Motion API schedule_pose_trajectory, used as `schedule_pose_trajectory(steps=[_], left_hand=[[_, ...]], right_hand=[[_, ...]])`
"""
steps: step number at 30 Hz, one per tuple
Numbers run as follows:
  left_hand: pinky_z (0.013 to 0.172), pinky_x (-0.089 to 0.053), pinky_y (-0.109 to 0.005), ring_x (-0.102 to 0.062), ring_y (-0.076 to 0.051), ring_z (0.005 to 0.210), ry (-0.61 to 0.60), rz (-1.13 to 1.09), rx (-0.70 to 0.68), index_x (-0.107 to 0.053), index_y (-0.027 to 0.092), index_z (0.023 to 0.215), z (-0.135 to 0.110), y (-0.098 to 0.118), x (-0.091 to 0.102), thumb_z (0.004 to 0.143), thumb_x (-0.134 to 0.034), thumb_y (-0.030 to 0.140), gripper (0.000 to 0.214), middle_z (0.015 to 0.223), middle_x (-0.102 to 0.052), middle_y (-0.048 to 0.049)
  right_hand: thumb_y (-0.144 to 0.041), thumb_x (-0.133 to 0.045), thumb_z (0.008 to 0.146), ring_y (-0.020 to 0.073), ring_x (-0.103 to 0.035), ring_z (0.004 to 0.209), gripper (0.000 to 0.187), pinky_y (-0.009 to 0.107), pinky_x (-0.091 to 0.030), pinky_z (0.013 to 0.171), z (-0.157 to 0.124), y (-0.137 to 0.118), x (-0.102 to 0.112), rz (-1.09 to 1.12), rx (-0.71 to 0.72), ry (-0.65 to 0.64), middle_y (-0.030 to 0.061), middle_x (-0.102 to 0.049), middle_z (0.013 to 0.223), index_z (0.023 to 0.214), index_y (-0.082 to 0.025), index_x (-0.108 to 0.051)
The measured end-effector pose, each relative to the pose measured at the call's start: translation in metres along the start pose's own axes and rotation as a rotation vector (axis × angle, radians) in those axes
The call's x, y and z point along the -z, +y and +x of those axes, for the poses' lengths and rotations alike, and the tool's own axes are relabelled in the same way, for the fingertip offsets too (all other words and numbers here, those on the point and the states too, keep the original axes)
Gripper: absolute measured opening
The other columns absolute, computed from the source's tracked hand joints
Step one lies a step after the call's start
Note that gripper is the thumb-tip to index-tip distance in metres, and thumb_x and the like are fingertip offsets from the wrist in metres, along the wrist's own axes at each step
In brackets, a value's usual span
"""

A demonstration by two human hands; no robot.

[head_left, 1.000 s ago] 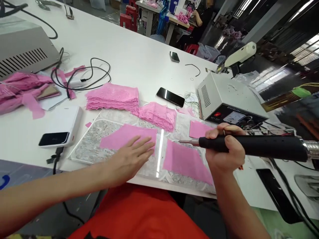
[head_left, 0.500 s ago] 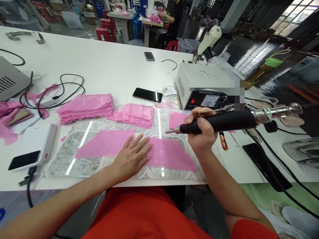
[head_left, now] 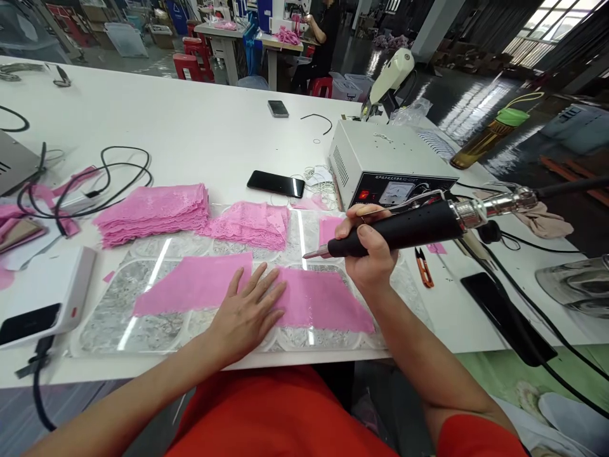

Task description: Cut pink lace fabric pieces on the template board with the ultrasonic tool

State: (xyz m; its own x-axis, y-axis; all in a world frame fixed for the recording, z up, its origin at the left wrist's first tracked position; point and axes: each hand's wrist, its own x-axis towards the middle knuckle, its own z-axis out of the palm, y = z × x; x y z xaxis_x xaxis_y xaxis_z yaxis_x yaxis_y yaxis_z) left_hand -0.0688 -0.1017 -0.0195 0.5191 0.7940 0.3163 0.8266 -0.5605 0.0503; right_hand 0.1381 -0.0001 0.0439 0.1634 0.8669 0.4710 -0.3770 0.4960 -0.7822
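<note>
My left hand (head_left: pixel 247 312) lies flat with fingers spread, over the inner ends of two pink fabric pieces, the left piece (head_left: pixel 195 284) and the right piece (head_left: pixel 323 301). Both rest on a clear marble-patterned mat (head_left: pixel 143 333). My right hand (head_left: pixel 373 254) is wrapped round a black ultrasonic handpiece (head_left: pixel 419 223), its pointed metal tip aimed left, above the mat and the right piece. A thin metal tool (head_left: pixel 423 198), perhaps tweezers, is also between those fingers. Part of a smaller pink piece (head_left: pixel 329 230) shows behind my right hand.
Behind the mat sit a tall stack of pink fabric (head_left: pixel 155 216), a lower stack (head_left: pixel 252 223) and a phone (head_left: pixel 276 184). A grey control box (head_left: pixel 390 152) stands back right. Orange snips (head_left: pixel 423 268) and cables lie right; a white device (head_left: pixel 52 295) is left. A person sits far behind.
My right hand has brought the handpiece slightly left and down, its tip nearer the right fabric piece. My left hand stays flat on the fabric. The whole view has shifted a little.
</note>
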Motion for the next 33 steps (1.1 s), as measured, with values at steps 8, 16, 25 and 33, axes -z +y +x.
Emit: schedule_pose_trajectory(steps=[8,16,25,33], left_hand=[[0.118,-0.017,-0.054,-0.041,-0.029,0.137,0.002,0.006,-0.014,-0.056,0.019,0.131,-0.002,0.007,0.003,0.100,-0.042,0.036,0.038,0.143,-0.051,-0.0078],[0.117,-0.019,-0.056,-0.039,-0.030,0.138,-0.022,0.008,0.013,-0.055,0.018,0.131,-0.003,0.008,0.002,0.099,-0.044,0.039,0.040,0.143,-0.051,-0.0099],[0.119,-0.013,-0.055,-0.036,-0.030,0.140,-0.016,-0.013,0.030,-0.054,0.018,0.132,-0.003,0.009,0.001,0.099,-0.043,0.038,0.040,0.145,-0.049,-0.0081],[0.119,-0.012,-0.054,-0.034,-0.029,0.141,-0.006,-0.039,0.007,-0.052,0.019,0.134,-0.003,0.008,0.000,0.099,-0.043,0.040,0.042,0.145,-0.049,-0.0076]], right_hand=[[-0.026,-0.061,0.071,0.0092,-0.056,0.059,0.013,0.028,-0.049,0.055,-0.010,0.003,-0.007,0.031,-0.095,-0.029,-0.0015,-0.058,0.085,0.084,-0.023,-0.060],[-0.026,-0.063,0.073,0.0100,-0.057,0.062,0.016,0.027,-0.050,0.053,-0.016,0.013,-0.018,0.064,-0.122,-0.108,-0.0009,-0.059,0.087,0.088,-0.024,-0.063],[-0.027,-0.064,0.072,0.0097,-0.057,0.060,0.017,0.028,-0.048,0.057,-0.023,0.024,-0.021,0.066,-0.133,-0.100,-0.0011,-0.059,0.085,0.088,-0.023,-0.062],[-0.024,-0.060,0.068,0.0096,-0.055,0.057,0.017,0.029,-0.047,0.055,-0.018,0.021,-0.018,0.058,-0.088,-0.034,-0.0006,-0.059,0.082,0.085,-0.022,-0.062]])
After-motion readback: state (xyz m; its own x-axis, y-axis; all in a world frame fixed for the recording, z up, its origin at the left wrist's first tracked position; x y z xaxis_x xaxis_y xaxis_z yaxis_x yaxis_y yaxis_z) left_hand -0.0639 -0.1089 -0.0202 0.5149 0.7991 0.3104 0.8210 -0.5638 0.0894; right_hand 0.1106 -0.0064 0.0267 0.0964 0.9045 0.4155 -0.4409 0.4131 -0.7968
